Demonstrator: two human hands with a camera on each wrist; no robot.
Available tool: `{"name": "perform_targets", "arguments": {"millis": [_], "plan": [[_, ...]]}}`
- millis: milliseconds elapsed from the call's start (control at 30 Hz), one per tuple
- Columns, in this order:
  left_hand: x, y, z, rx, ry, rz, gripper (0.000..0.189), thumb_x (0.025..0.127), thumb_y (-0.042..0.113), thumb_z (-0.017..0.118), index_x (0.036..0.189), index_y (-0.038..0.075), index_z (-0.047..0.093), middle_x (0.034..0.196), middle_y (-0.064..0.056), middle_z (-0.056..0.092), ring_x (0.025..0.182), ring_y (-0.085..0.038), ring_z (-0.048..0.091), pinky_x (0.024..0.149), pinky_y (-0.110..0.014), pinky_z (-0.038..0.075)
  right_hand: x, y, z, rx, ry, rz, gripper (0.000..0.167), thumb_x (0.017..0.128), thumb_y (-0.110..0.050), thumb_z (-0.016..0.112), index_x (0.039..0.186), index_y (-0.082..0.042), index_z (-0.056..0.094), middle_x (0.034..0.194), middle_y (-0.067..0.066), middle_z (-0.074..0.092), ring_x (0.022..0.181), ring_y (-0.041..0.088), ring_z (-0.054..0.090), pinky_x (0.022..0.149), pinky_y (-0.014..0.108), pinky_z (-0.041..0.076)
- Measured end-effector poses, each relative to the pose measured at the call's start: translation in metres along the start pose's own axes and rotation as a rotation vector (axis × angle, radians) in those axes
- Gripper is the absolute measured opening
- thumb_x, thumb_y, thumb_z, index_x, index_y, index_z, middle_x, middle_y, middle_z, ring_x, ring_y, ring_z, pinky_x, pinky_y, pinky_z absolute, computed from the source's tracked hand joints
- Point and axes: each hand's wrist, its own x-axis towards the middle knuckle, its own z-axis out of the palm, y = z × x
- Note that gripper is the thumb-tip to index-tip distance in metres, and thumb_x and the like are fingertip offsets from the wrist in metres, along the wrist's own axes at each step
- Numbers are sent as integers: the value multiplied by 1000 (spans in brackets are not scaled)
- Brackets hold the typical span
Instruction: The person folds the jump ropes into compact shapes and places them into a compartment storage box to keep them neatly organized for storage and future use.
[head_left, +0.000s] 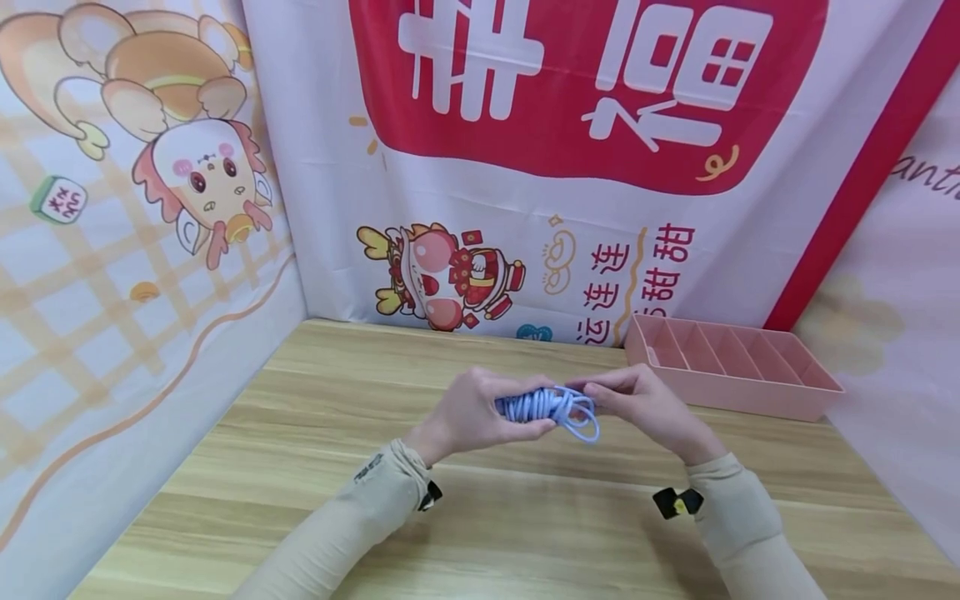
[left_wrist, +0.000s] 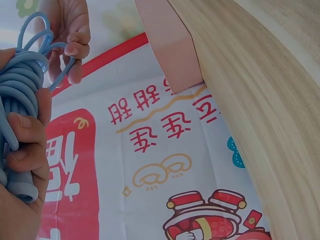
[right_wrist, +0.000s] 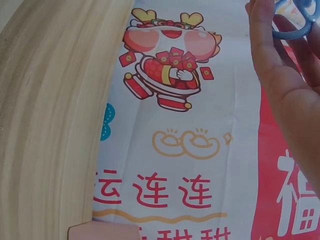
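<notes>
A light-blue cord (head_left: 534, 405), wound into a tight bundle with loose loops at one end, is held above the table. My left hand (head_left: 480, 410) grips the wound part, thumb on the near side and fingers on the far side. In the left wrist view the cord (left_wrist: 20, 82) shows a thicker round end low in the palm. My right hand (head_left: 641, 407) is at the looped end; the left wrist view has its fingertips (left_wrist: 77, 49) pinching a strand there. Only part of the right hand (right_wrist: 285, 75) and a bit of blue loop (right_wrist: 292, 34) appear in the right wrist view.
At the table's back right stands a pink divided box (head_left: 742, 392) with several narrow slots. The wood-grain table (head_left: 390, 358) meets a printed cloth backdrop (head_left: 322, 208) behind and another printed panel (head_left: 97, 333) on the left.
</notes>
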Motion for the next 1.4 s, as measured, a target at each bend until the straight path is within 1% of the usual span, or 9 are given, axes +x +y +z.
{"name": "perform_targets", "arguments": {"millis": [200,433,700,833,933,1000,1133,1233,1400], "plan": [[-1,-3,0,-38,3,-17,45,81,30,83,119,11,72,92,-2,74,66,2,62,58,-12,49,1,5,-2,4,69,-11,24,98,-20,64,113,-4,73,106,18,70,99,42,65,87,43,53],[1,-3,-3,-53,25,-17,44,81,26,83,119,10,71,91,0,73,66,2,61,57,-13,50,1,5,-5,50,14,-64,28,101,-13,57,123,1,67,115,18,68,110,44,59,93,42,49],[4,-1,-7,-12,53,-17,43,82,28,82,120,11,71,94,0,73,68,0,62,59,-13,50,1,7,-6,18,38,-74,23,97,-12,63,118,-5,72,124,13,65,113,35,60,92,42,51],[4,-3,-7,-7,55,-30,43,82,28,82,120,11,71,96,0,73,70,0,63,61,-14,50,4,10,-4,-18,91,-51,21,93,-13,69,111,-6,75,120,11,67,113,31,61,91,40,51],[3,-3,-7,1,61,-48,44,82,29,82,120,11,71,98,-1,73,70,0,63,62,-14,51,4,9,-1,-52,139,-22,18,89,-14,74,105,-6,77,113,10,70,108,30,64,87,39,54],[2,-4,-7,10,70,-66,44,82,31,82,120,11,71,98,-2,73,70,-1,63,61,-14,51,4,7,0,-53,148,-5,18,88,-14,76,104,-5,77,108,12,71,103,31,66,85,40,54],[1,-5,-8,46,80,-107,44,81,33,81,119,12,72,97,-2,74,67,-1,62,58,-14,50,3,0,4,-7,85,31,23,88,-11,75,110,-3,75,102,17,72,95,36,68,84,43,55],[1,-5,-10,68,70,-133,43,82,35,81,119,13,73,96,-1,74,66,-1,61,57,-13,50,3,-4,8,26,40,49,28,89,-9,74,114,0,72,101,20,71,93,39,68,84,44,54],[2,-6,-12,101,54,-140,43,82,37,80,119,15,73,95,0,74,66,0,61,57,-13,49,2,-5,10,35,48,23,28,91,-12,72,117,-2,71,106,18,71,97,38,67,88,43,53]]}}
